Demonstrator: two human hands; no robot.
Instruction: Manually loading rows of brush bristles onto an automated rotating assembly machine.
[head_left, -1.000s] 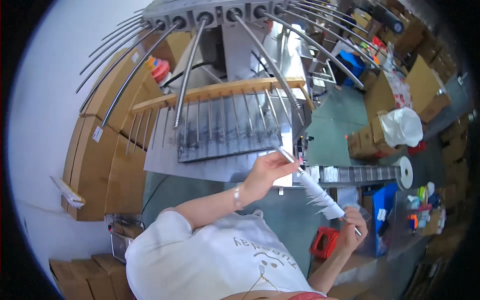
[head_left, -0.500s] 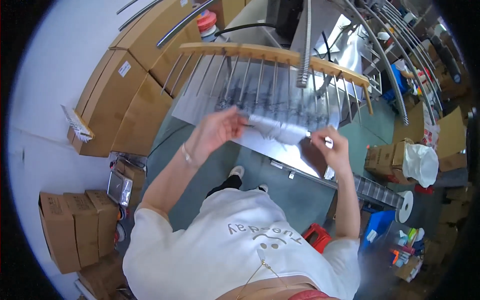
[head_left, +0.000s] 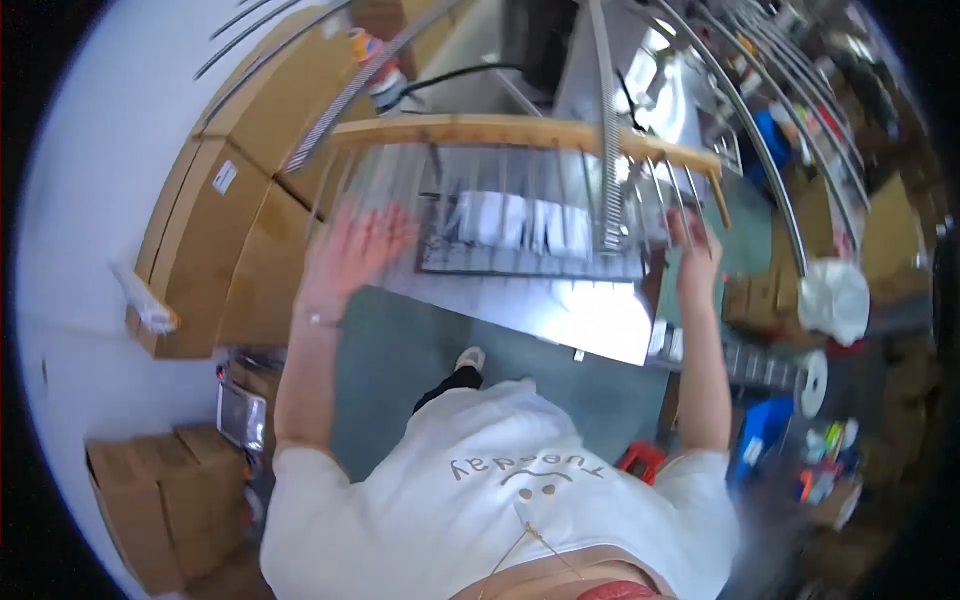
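Note:
My left hand is blurred, its fingers stretched out beside the left edge of a dark-edged, see-through sheet or shallow tray. It holds nothing that I can see. Across the worktop, my right hand is raised near the right end rods; motion smears its fingers, and I cannot tell if it grips anything. Between the hands lie white, shiny pieces on the dark area. Above them runs a wooden bar with several thin metal rods pointing toward me, partly covering the white pieces.
The metal worktop ends in a near edge before me. Ribbed metal rods reach down from above. Large cardboard boxes stand at left. On the right are a white bag, a white roll and a blue bin.
My hands have moved apart, the left one outward and the right one up and outward. The white, shiny material that was between them now lies behind the rods. The view has shifted slightly.

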